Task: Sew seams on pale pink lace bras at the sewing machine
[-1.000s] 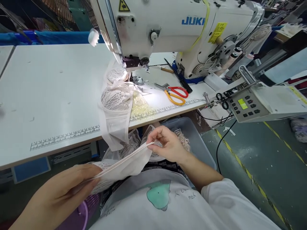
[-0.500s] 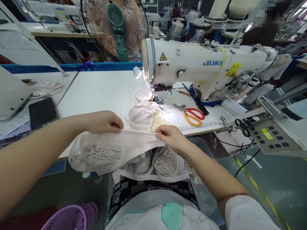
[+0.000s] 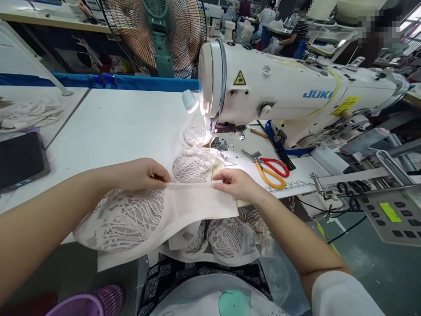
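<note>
Factory floor behind, rows of workstations, other people seated far back. Long white worktable (image 3: 108, 127) runs across the view, printed ruler along its near edge. White industrial sewing machine (image 3: 296, 96) with blue lettering stands on the right half of the table, its lamp lighting the needle area. Large round pedestal fan with green hub (image 3: 158, 30) sits behind the table. Grey control panel with green display (image 3: 391, 215) juts out at right, off the table edge.

Pale lace bra piece with a plain white band (image 3: 148, 215) hangs in front of the table edge, above the lap, stretched level between both hands. Left hand (image 3: 141, 173) pinches the band's upper edge, fingers clenched on the cloth. Right hand (image 3: 237, 184) grasps the same edge further right, thumb and fingers closed on it.

More lace cups (image 3: 194, 153) lie in a chain on the table, leading under the presser foot. Further lace pieces (image 3: 223, 239) rest on the lap. Scissors with red and orange handles (image 3: 269, 169) lie on the table right of the needle. Black flat device (image 3: 19, 160) lies at the far left.
</note>
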Motion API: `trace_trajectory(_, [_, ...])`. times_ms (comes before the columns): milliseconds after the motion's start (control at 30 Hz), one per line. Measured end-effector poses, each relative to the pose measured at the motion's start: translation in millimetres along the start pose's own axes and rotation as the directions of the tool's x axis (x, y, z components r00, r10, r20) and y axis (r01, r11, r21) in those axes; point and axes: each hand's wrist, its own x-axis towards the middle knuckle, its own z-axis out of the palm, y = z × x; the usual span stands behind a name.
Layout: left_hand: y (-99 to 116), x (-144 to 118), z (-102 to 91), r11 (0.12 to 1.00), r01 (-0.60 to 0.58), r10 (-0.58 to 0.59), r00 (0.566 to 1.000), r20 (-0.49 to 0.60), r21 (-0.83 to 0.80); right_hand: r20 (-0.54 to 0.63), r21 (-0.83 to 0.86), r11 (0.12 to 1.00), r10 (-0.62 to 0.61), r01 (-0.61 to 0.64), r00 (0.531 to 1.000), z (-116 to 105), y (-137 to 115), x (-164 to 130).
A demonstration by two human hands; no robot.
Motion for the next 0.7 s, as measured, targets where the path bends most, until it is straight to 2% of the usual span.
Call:
trace_trajectory(67, [2,-2,1.4,0.997,-0.034,0.036,0.999,0.03,-0.067,0.002,0.021,1.0,0.001,-0.001,1.0,1,2,1])
trace_trajectory(233, [9,-11,1.9,0.992,-0.093,0.09,0.995,-0.033,-0.084,-0.028,0.156,0.984,-0.084,0.088,0.996,7,8,-3])
trace_trajectory(367, [14,-18,2.1,0.986,-0.135,0.126,0.987,-0.097,-0.099,-0.095,0.286,0.951,-0.097,0.121,0.991,16,14,-11])
trace_trajectory(533, [21,-27,6.5,0.986,-0.12,0.104,0.985,-0.141,-0.113,-0.181,0.392,0.906,-0.091,0.157,0.979,25,18,-20])
trace_trajectory(700, [30,-37,13.9,0.992,-0.098,0.084,0.983,-0.16,-0.081,-0.201,0.51,0.843,-0.077,0.171,0.977,28,20,-32])
